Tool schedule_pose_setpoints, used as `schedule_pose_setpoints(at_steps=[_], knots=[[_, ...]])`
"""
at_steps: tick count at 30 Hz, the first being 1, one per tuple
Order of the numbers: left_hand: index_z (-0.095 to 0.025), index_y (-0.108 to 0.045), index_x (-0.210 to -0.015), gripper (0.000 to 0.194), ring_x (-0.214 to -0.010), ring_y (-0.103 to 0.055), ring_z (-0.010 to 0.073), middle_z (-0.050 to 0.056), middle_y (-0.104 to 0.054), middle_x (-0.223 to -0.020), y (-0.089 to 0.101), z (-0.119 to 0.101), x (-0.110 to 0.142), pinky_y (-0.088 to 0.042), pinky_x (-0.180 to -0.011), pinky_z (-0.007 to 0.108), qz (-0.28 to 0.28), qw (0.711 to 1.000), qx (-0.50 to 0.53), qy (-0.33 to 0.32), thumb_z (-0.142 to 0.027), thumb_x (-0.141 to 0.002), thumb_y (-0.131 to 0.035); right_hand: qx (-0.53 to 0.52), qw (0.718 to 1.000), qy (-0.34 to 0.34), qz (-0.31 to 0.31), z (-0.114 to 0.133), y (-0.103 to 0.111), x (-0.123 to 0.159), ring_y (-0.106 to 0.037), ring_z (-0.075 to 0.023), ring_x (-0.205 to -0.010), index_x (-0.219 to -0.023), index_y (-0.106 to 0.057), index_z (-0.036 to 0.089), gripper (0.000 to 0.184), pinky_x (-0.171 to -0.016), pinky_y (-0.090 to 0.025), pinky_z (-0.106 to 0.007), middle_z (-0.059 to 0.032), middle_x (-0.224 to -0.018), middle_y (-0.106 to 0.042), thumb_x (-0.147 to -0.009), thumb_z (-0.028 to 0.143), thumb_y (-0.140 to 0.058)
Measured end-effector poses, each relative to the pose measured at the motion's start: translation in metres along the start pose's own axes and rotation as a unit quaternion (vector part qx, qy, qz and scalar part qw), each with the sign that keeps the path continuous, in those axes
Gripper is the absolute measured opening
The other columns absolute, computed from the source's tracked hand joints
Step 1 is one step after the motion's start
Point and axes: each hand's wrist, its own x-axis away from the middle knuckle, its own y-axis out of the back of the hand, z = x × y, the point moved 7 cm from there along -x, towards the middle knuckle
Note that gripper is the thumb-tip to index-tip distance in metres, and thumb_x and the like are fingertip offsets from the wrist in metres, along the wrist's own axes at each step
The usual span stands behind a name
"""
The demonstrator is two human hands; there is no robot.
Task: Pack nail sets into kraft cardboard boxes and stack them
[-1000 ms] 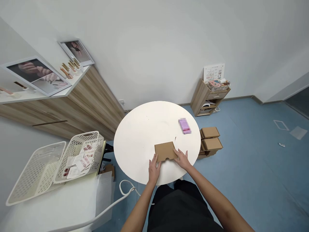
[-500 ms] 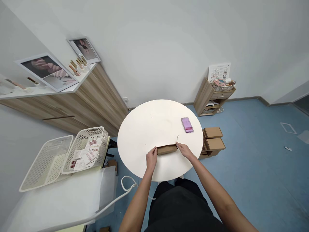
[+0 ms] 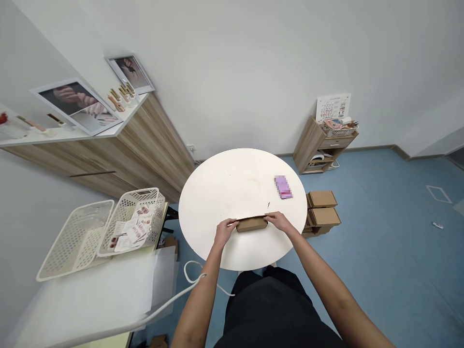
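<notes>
**Q:** Hands?

**A:** Both on the box. Left hand grips its left end, right hand its right end, fingers closed around the ends, neither hand open.

**Q:** Which box, and where?

**A:** Small kraft cardboard box, long side toward the person, at the near edge of the round white worktop. Looks flat and narrow from up here. Can't tell if it's resting on the top or slightly lifted.

**Q:** What else is on the worktop?

**A:** Pink packet, far right, pixelated, well apart from the hands.

**Q:** Around it?

**A:** Right: stacked kraft boxes on the blue floor, just beside the worktop. Far right: small wooden cabinet. Left: two white perforated baskets on a white side table, printed cards in the nearer-worktop one. Far left: wood-veneer cabinet with framed hand photos on top.
</notes>
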Motion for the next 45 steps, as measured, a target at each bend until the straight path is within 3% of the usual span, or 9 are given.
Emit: schedule_pose_setpoints(at_steps=[8, 13, 15, 17, 19, 21, 23, 27, 45], knots=[[-0.021, -0.071, -0.102, 0.025, -0.104, -0.069, 0.0261, 0.007, -0.073, -0.112, -0.001, 0.005, 0.002, -0.054, -0.091, 0.036, 0.016, 0.999, 0.024, -0.015, -0.032, -0.081, -0.065, -0.013, 1.0, -0.009, 0.007, -0.008, -0.004, -0.002, -0.066, -0.0224, -0.111, -0.119, -0.07, 0.019, 0.037, -0.095, -0.048, -0.03, -0.0082, -0.117, -0.072, -0.083, 0.024, -0.064], [-0.02, -0.067, -0.114, 0.032, -0.108, -0.068, 0.0251, 0.008, -0.071, -0.118, -0.007, 0.01, 0.003, -0.054, -0.095, 0.037, 0.01, 0.998, -0.019, -0.064, -0.025, -0.083, -0.06, 0.072, 0.996, 0.055, -0.007, 0.003, -0.011, 0.011, -0.063, -0.024, -0.115, -0.129, -0.063, 0.023, 0.045, -0.1, -0.046, -0.036, -0.0064, -0.124, -0.069, -0.085, 0.018, -0.055], [-0.02, -0.06, -0.127, 0.043, -0.122, -0.06, 0.0261, 0.011, -0.061, -0.134, -0.015, 0.007, 0.01, -0.049, -0.102, 0.04, -0.01, 0.99, -0.09, -0.108, -0.025, -0.084, -0.059, 0.14, 0.987, 0.077, -0.022, 0.008, -0.02, 0.02, -0.059, -0.0259, -0.122, -0.141, -0.051, 0.024, 0.053, -0.107, -0.04, -0.044, -0.0074, -0.134, -0.062, -0.088, 0.022, -0.052], [-0.02, -0.047, -0.141, 0.057, -0.139, -0.042, 0.0286, 0.014, -0.039, -0.153, -0.027, -0.002, 0.022, -0.04, -0.11, 0.047, -0.035, 0.971, -0.174, -0.158, -0.026, -0.085, -0.058, 0.215, 0.972, 0.09, -0.041, 0.011, -0.034, 0.028, -0.048, -0.0289, -0.133, -0.151, -0.035, 0.023, 0.063, -0.112, -0.032, -0.052, -0.0102, -0.149, -0.046, -0.09, 0.026, -0.05], [-0.021, -0.036, -0.149, 0.065, -0.147, -0.023, 0.0326, 0.014, -0.02, -0.161, -0.043, -0.012, 0.034, -0.028, -0.114, 0.058, -0.061, 0.944, -0.258, -0.197, -0.025, -0.087, -0.056, 0.289, 0.948, 0.113, -0.066, 0.015, -0.051, 0.034, -0.031, -0.0316, -0.144, -0.155, -0.022, 0.02, 0.071, -0.113, -0.028, -0.056, -0.0119, -0.16, -0.025, -0.09, 0.025, -0.049], [-0.02, -0.03, -0.152, 0.068, -0.15, -0.009, 0.0343, 0.014, -0.014, -0.163, -0.058, -0.023, 0.046, -0.014, -0.115, 0.065, -0.083, 0.912, -0.33, -0.23, -0.021, -0.087, -0.053, 0.352, 0.919, 0.154, -0.094, 0.02, -0.068, 0.04, -0.014, -0.0315, -0.149, -0.156, -0.014, 0.018, 0.075, -0.115, -0.023, -0.057, -0.0108, -0.163, -0.013, -0.089, 0.02, -0.047], [-0.019, -0.026, -0.153, 0.071, -0.15, -0.004, 0.0339, 0.013, -0.014, -0.163, -0.071, -0.03, 0.053, -0.008, -0.116, 0.066, -0.088, 0.887, -0.373, -0.258, -0.017, -0.086, -0.051, 0.391, 0.892, 0.197, -0.115, 0.023, -0.082, 0.045, -0.003, -0.0297, -0.151, -0.157, -0.01, 0.017, 0.077, -0.117, -0.019, -0.056, -0.009, -0.163, -0.01, -0.088, 0.016, -0.044], [-0.017, -0.02, -0.155, 0.074, -0.15, -0.006, 0.0325, 0.013, -0.018, -0.162, -0.082, -0.028, 0.053, -0.011, -0.118, 0.06, -0.083, 0.871, -0.392, -0.283, -0.018, -0.087, -0.049, 0.409, 0.87, 0.242, -0.136, 0.022, -0.094, 0.047, 0.0, -0.0294, -0.151, -0.157, -0.008, 0.015, 0.078, -0.119, -0.019, -0.051, -0.0081, -0.164, -0.01, -0.087, 0.013, -0.043], [-0.018, -0.019, -0.155, 0.08, -0.15, -0.01, 0.0313, 0.012, -0.021, -0.162, -0.083, -0.023, 0.038, -0.011, -0.12, 0.058, -0.084, 0.86, -0.403, -0.301, -0.008, -0.081, -0.047, 0.418, 0.857, 0.262, -0.153, 0.017, -0.098, 0.031, -0.003, -0.0317, -0.15, -0.156, 0.004, 0.013, 0.09, -0.12, -0.018, -0.053, -0.0108, -0.164, -0.005, -0.083, 0.014, -0.048]])
